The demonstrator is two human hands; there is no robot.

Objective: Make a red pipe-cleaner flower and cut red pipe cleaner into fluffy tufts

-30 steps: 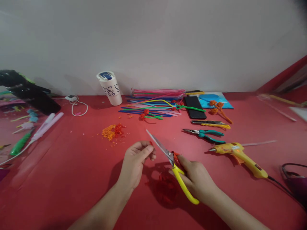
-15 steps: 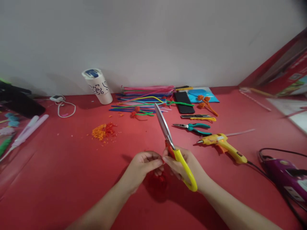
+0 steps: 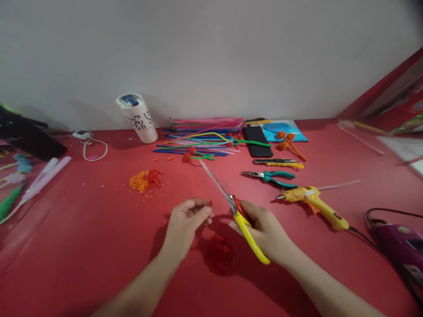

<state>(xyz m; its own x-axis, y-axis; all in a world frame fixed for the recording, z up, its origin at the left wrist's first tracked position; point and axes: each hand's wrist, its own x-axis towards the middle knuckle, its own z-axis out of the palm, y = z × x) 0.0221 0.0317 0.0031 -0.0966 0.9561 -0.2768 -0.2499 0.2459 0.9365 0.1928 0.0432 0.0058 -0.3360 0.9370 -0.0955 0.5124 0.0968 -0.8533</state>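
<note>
My right hand grips yellow-handled scissors, blades closed and pointing up-left over the red table. My left hand is just left of the blades, thumb and fingers pinched on a tiny red piece. Below and between the hands lies a small heap of red fuzzy clippings.
Orange and red clippings lie left of centre. At the back are coloured pipe cleaners, a white cup, a black phone, orange pipe-cleaner flowers. Right: cutter, green pliers, yellow glue gun, purple device.
The hands have drawn apart after meeting half a second ago. The scissor blades have tipped from nearly upright to lying low, pointing up-left. The view shifted slightly.
</note>
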